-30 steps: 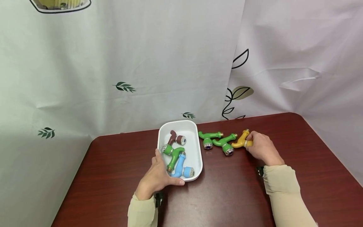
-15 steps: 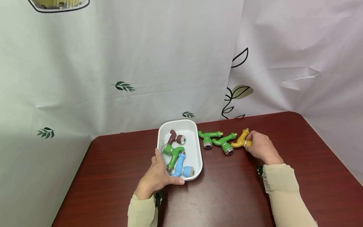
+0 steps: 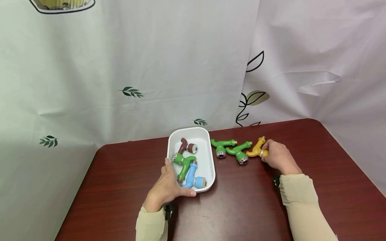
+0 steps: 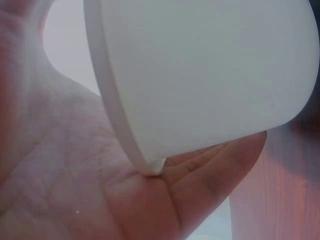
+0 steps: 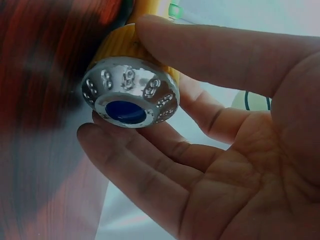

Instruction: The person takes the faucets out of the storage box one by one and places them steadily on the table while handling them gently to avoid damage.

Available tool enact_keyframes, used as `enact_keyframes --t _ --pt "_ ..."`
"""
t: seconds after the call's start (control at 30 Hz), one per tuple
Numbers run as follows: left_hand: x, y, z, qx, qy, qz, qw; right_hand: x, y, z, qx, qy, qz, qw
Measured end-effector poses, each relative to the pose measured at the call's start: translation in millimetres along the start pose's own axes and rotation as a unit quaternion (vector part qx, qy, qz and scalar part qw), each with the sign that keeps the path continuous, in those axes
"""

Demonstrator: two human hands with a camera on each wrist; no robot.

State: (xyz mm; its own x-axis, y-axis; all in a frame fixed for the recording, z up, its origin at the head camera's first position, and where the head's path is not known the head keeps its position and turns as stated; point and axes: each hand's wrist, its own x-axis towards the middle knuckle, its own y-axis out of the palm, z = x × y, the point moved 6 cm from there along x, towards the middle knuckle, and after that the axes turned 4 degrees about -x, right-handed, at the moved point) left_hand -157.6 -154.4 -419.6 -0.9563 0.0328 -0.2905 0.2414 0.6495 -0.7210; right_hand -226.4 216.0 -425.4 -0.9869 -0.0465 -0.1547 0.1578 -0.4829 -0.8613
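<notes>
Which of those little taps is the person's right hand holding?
The yellow tap, rightmost of the three lying outside the white tray: the right hand holds its knob. No other tap is yellow.

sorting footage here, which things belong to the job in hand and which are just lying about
Likely in the job:
white tray, touched by the left hand
yellow tap, pinched by the right hand
maroon tap, green tap and blue tap in the tray
two green taps outside the tray

Apparently just around:
dark red table
leaf-print backdrop
</notes>
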Motion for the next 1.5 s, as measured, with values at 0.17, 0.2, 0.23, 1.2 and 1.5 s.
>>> enact_keyframes --t 0.17,0.2,0.23,1.2,1.5 --pt "-0.4 -0.1 -0.2 -0.002 0.001 0.001 1.0000 0.8 0.2 0.9 -0.003 -0.001 0.004 1.0000" --pt "-0.4 0.0 -0.2 -0.002 0.001 0.001 1.0000 0.8 0.0 1.5 -0.004 -0.002 0.003 1.0000" --pt "-0.4 0.0 -0.1 -0.003 0.002 0.001 1.0000 0.7 -0.1 2.0 -0.004 -0.004 0.001 1.0000" --pt "-0.2 0.4 0.3 -0.003 -0.005 0.003 1.0000 -18.6 -19.1 40.0 0.009 -0.039 -0.125 0.9914" --pt "-0.3 0.4 0.3 -0.001 -0.007 0.003 1.0000 -25.6 -14.0 61.9 0.018 -0.060 -0.144 0.9877"
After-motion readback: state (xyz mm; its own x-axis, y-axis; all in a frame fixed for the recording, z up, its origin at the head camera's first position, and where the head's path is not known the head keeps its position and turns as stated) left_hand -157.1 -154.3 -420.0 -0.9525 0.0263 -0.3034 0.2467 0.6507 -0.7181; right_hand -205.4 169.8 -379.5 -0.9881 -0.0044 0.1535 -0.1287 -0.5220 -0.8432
